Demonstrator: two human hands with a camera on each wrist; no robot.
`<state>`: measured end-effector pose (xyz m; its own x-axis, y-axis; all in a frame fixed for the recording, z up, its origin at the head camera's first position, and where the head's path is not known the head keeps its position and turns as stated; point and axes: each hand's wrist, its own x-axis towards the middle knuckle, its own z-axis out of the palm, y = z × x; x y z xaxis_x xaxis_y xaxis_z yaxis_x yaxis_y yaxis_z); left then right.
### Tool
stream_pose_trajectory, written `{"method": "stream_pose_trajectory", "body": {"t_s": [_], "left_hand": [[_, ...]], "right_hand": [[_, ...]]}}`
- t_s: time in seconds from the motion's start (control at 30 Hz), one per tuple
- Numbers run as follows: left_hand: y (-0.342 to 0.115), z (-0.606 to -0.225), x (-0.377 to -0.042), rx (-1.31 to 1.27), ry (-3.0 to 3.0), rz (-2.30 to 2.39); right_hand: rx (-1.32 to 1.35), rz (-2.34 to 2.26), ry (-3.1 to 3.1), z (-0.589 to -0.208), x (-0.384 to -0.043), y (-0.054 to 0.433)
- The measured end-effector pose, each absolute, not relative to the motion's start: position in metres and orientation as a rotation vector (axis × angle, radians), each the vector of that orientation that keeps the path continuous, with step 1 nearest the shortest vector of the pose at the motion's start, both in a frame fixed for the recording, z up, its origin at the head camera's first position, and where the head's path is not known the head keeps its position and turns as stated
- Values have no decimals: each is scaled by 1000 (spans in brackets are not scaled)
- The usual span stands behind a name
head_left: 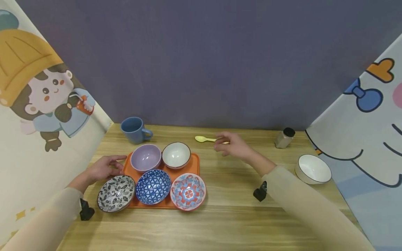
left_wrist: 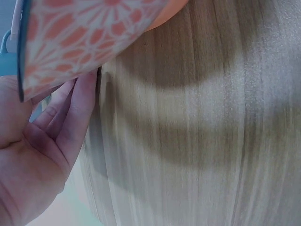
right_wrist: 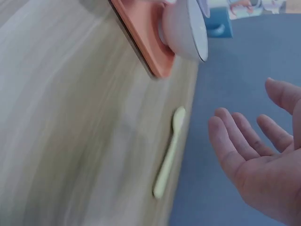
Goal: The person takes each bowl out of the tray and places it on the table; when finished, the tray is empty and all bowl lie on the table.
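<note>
My left hand [head_left: 105, 168] is at the left end of the orange tray [head_left: 195, 166], just behind a black-and-white leaf-patterned bowl [head_left: 116, 193]. Its fingers are extended, and in the left wrist view they reach under the overhang of that bowl's orange-and-white outer side [left_wrist: 89, 37]. Over the back of the table, my right hand [head_left: 232, 144] hovers with loosely bent, spread fingers. It overlaps the handle of a pale yellow spoon [head_left: 201, 138] in the head view. The right wrist view has the spoon [right_wrist: 168, 160] lying on the wood, apart from the fingers.
On the tray stand a purple bowl [head_left: 146, 158], a white bowl [head_left: 176, 155], a blue triangle-patterned bowl [head_left: 153, 187] and a red-and-blue flowered bowl [head_left: 188, 191]. A blue mug [head_left: 133, 130] sits behind. To the right are a black-capped jar [head_left: 284, 138] and another white bowl [head_left: 313, 169].
</note>
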<state>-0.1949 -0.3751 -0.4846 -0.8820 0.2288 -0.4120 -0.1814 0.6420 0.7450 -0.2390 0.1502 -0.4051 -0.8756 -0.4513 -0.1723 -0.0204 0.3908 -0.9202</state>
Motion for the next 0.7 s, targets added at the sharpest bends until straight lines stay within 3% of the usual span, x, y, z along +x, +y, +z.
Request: {"method": "stream_pose_trajectory", "body": {"t_s": [0.37,0.7], "left_hand": [[-371,-482,-194,56,2425,1112],[-367,-479,-193,101,2488,1046]], "right_hand": [[-394,-1483,2138,-446,-247,93],[-389,-1460,2114,-468,-252,68]]}}
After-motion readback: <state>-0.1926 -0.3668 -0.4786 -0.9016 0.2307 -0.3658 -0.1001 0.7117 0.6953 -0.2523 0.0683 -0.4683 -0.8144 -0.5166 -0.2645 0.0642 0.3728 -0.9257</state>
